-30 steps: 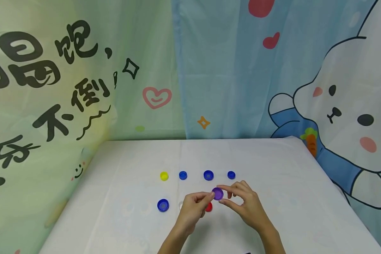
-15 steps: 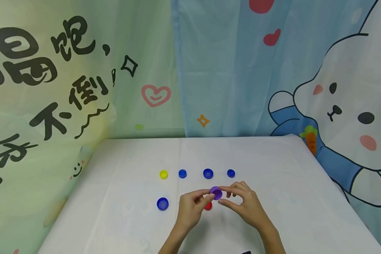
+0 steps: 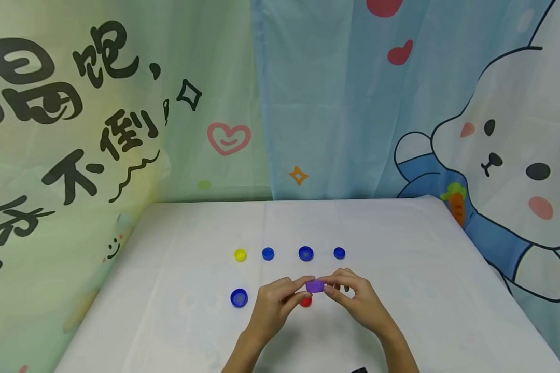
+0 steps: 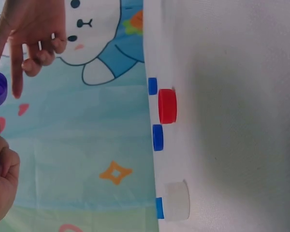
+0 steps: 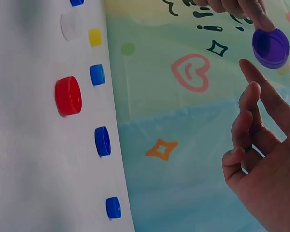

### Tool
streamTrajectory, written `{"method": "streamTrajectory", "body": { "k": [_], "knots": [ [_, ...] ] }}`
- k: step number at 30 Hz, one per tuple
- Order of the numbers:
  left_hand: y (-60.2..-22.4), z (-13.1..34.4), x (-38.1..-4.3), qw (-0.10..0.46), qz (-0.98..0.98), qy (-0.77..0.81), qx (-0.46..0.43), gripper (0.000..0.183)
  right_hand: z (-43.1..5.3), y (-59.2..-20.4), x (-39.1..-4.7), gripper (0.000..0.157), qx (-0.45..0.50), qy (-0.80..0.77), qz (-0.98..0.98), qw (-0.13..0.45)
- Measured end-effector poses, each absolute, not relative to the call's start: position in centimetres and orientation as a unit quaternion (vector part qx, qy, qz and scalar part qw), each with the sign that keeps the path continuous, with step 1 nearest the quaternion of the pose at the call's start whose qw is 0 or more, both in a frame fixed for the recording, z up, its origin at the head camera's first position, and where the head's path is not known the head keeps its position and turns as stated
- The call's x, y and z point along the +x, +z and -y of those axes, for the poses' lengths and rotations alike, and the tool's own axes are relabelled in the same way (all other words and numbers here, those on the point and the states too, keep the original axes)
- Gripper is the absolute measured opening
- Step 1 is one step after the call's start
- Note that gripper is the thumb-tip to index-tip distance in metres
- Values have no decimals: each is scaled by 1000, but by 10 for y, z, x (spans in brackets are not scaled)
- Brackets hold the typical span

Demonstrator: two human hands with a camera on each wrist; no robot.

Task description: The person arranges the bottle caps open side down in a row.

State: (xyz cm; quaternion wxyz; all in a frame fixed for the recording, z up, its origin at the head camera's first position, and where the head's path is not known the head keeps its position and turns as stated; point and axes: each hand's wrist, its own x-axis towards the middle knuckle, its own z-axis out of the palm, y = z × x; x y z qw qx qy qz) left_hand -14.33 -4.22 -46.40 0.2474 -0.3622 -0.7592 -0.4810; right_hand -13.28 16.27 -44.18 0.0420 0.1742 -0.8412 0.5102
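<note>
A purple bottle cap (image 3: 315,286) is held up over the white table, edge-on in the head view. My left hand (image 3: 273,303) pinches its left side between thumb and fingertip. My right hand (image 3: 359,298) is at the cap's right side, thumb and index finger spread around its edge. In the right wrist view the cap (image 5: 270,48) shows its hollow side, with a left fingertip on its rim and the right hand's (image 5: 270,140) index fingertip just apart from it. Below the hands lies a red cap (image 3: 305,301), partly covered in the head view.
Along the back of the white table (image 3: 191,331) lie a yellow cap (image 3: 240,255) and blue caps (image 3: 305,253). Another blue cap (image 3: 239,298) lies left of the hands. A whitish cap (image 4: 177,201) is hidden in the head view. A dark object (image 3: 360,370) shows at the bottom edge.
The purple cap has turned from showing its round face to edge-on and shifted slightly left. My left hand has moved a little left with it; the right hand stays close by.
</note>
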Motion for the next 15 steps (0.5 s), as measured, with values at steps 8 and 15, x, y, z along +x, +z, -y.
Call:
{"method": "streamTrajectory", "body": {
  "k": [8, 15],
  "knots": [
    [-462, 41, -142, 253, 751, -479, -379, 23, -154, -419, -123, 13, 195, 534, 822, 33],
    [-462, 41, -143, 235, 760, -478, -372, 28, -153, -411, -121, 12, 189, 538, 821, 38]
  ]
}}
